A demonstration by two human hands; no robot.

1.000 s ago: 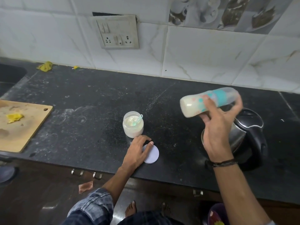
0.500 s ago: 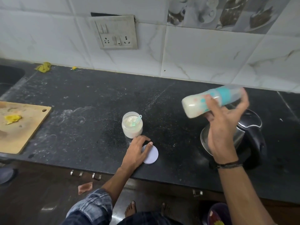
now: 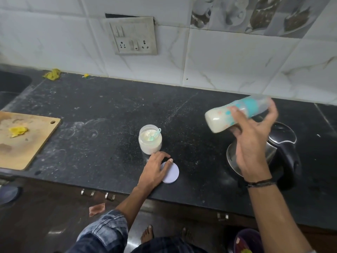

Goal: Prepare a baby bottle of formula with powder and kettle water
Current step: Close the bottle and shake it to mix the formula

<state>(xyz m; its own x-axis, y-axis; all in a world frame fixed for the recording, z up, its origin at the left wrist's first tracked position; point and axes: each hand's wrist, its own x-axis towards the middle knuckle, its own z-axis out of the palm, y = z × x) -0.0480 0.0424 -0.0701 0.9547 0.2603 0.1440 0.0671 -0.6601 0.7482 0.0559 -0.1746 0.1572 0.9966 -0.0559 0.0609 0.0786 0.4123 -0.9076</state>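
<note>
Right grip (image 3: 255, 148): we are wrapping it round the baby bottle (image 3: 217, 119), long axis near level, over the kettle (image 3: 284, 136).
Left grip (image 3: 155, 168): spread, resting on the lid (image 3: 173, 172).

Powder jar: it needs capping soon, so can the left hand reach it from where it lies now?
Probably yes. The left hand rests on the lid, and the powder jar stands open just behind it, with nothing in between.
</note>
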